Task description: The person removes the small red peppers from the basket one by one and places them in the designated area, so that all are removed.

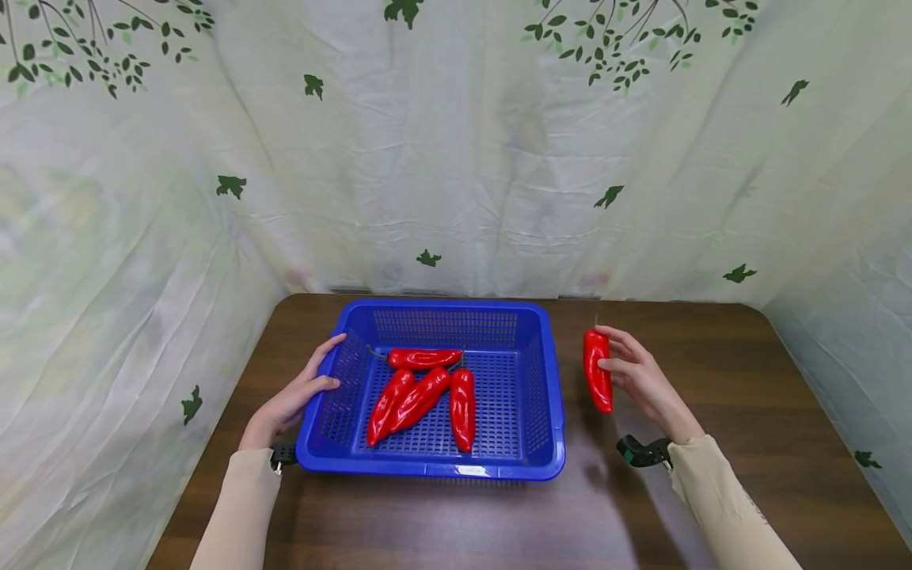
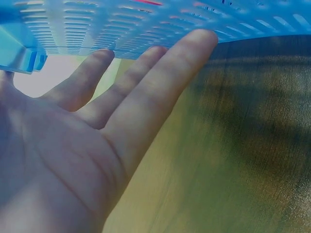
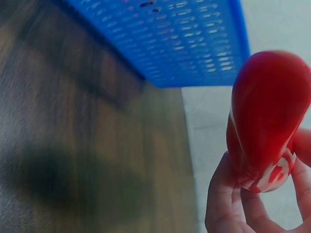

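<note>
While the left hand (image 1: 290,397) grips the left side of a blue basket (image 1: 378,465) at the middle of the frame, the right hand (image 1: 647,386) pinches a red pepper (image 1: 597,374) between thumb and fingers, just beyond the basket's right rim. This held pepper stands nearly upright, its thin stem pointing to the top of the frame. On the left, thumb and fingers are closed on the basket wall; the left wrist view shows fingers spread along its slotted outer face.

Inside the basket, left of its centre, lie four more glossy red peppers (image 1: 463,408): one crosswise at the back, two slanting side by side in front of it, and one pointing down the frame to their right.

On the front rim, at the lower middle of the frame, sits a small white label (image 1: 471,470); its writing is too small for me to read. Dark marks run along the right sleeve (image 1: 727,495) at lower right, also illegible. Both beige cuffs meet black wrist straps (image 1: 644,452).

Everything rests on a brown wood-grain table (image 1: 712,380), with pale cloth (image 1: 463,158) behind it bearing green leaves and branches across the top.
</note>
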Available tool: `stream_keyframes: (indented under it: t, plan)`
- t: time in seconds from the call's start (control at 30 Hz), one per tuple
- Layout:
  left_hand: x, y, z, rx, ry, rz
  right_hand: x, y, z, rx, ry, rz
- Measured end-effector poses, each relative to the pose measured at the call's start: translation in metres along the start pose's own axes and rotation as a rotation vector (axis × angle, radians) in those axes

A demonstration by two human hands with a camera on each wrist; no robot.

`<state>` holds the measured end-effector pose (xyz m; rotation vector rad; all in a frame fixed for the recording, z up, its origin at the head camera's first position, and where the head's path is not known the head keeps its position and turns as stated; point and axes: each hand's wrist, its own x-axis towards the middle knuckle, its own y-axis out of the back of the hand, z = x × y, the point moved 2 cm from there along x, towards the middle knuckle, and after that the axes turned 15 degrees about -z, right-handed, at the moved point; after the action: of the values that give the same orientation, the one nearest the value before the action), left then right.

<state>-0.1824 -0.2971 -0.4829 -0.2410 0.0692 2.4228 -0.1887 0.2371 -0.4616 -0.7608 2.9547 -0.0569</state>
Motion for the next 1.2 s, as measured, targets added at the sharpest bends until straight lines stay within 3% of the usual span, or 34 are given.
stream_keyframes:
  t: [0.37,1.2]
  plan:
    - [0.000,0.000,0.000,0.007,0.001,0.008,0.000,0.010,0.020,0.033,-0.016,0.039]
    - [0.000,0.001,-0.002,0.000,-0.003,0.005,0.013,0.013,0.051,-0.117,-0.142,0.101]
